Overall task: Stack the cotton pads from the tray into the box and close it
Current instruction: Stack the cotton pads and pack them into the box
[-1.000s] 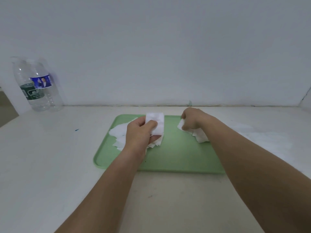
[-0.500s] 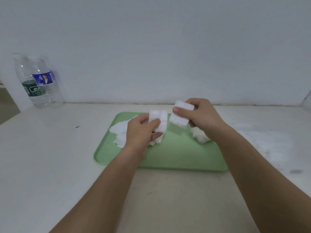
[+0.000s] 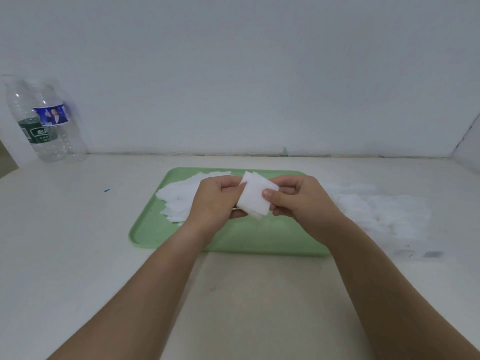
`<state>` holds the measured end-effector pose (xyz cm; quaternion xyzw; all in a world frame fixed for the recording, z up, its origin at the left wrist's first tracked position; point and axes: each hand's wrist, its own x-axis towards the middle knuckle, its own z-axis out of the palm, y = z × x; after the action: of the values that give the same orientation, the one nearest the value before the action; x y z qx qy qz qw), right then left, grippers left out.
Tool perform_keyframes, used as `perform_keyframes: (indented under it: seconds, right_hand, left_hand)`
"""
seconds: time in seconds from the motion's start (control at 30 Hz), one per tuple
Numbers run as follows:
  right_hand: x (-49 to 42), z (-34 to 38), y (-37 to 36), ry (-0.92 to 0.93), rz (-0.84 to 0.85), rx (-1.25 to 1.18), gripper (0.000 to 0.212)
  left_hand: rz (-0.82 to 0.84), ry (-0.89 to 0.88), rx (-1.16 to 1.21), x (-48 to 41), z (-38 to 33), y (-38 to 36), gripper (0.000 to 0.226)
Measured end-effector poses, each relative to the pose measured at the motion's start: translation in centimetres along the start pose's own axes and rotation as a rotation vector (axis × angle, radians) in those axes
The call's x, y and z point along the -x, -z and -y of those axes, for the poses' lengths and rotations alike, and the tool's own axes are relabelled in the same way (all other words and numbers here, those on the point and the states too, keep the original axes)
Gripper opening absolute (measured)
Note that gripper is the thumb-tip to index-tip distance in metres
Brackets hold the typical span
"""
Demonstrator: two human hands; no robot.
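A small stack of white square cotton pads [image 3: 255, 194] is held above the green tray [image 3: 259, 240] between both hands. My left hand [image 3: 215, 201] grips the stack's left edge with curled fingers. My right hand [image 3: 296, 201] pinches its right side, thumb on top. Loose white cotton pads [image 3: 179, 198] lie spread over the tray's left part, partly hidden by my left hand. No box is in view.
Two clear plastic water bottles [image 3: 46, 120] stand at the far left by the wall. A whitish smear or loose pads [image 3: 376, 211] lies on the table right of the tray. The white wall runs close behind the tray.
My right hand lifted a few pads off the tray's right side and brought them left, joining them with the pads in my left hand. Both hands now hold one stack.
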<state>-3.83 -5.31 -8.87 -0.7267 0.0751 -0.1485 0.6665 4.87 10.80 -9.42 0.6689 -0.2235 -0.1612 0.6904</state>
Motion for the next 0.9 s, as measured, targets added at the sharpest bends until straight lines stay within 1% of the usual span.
perform_keyframes:
  seconds: [0.1, 0.2, 0.27, 0.37, 0.4, 0.43, 0.5, 0.6, 0.67, 0.7, 0.73, 0.77, 0.83, 0.9]
  right_hand:
    - [-0.2, -0.3, 0.2, -0.016, -0.049, -0.016, 0.010]
    - [-0.2, -0.5, 0.3, -0.026, -0.067, -0.005, 0.011]
    - [-0.2, -0.6, 0.2, -0.027, -0.089, 0.010, 0.014]
    - [-0.2, -0.6, 0.2, -0.051, -0.152, 0.062, 0.023]
    - [-0.2, -0.6, 0.2, -0.057, -0.174, 0.093, 0.025]
    - [-0.2, -0.6, 0.1, -0.058, -0.199, 0.117, 0.026]
    - [-0.3, -0.2, 0.1, -0.026, -0.297, 0.109, 0.022]
    - [-0.8, 1.6, 1.4, 0.068, -0.525, 0.050, 0.011]
    - [-1.4, 2.7, 3.0, 0.096, -0.598, 0.159, 0.018]
    - [-1.8, 3.2, 3.8, 0.097, -0.587, 0.297, 0.022]
    - [-2.3, 3.5, 4.4, 0.092, -0.538, 0.485, 0.025]
    - [-2.8, 3.7, 4.8, 0.078, -0.453, 0.685, 0.025]
    - [-4.0, 3.9, 5.1, 0.015, -0.231, 1.022, 0.022]
    - [-5.2, 3.4, 5.0, -0.079, -0.018, 1.240, 0.027]
  left_hand:
    - [0.025, -0.002, -0.039, 0.0, 0.0, -0.1, 0.017]
    - [0.072, 0.000, -0.073, 0.3, -0.1, -0.2, 0.019]
    - [0.093, 0.015, -0.090, 0.3, -0.2, -0.2, 0.021]
    - [0.119, 0.070, -0.038, 0.3, -0.3, -0.5, 0.030]
    - [0.126, 0.066, -0.027, 0.3, -0.3, -0.6, 0.030]
    - [0.126, 0.036, -0.036, 0.3, -0.1, -0.7, 0.024]
    - [0.095, -0.030, -0.053, 0.4, 0.2, -0.8, 0.013]
    - [0.010, -0.044, -0.006, 0.2, 0.5, -0.9, 0.015]
    - [-0.031, -0.034, 0.037, 0.1, 0.5, -0.9, 0.016]
    - [-0.050, -0.030, 0.060, 0.0, 0.6, -0.8, 0.016]
    - [-0.069, -0.025, 0.082, -0.1, 0.7, -0.8, 0.017]
    - [-0.089, -0.022, 0.097, -0.2, 0.9, -0.7, 0.016]
    - [-0.117, -0.013, 0.115, -0.3, 1.1, -0.6, 0.015]
    - [-0.124, -0.009, 0.124, -0.5, 1.1, -0.5, 0.014]
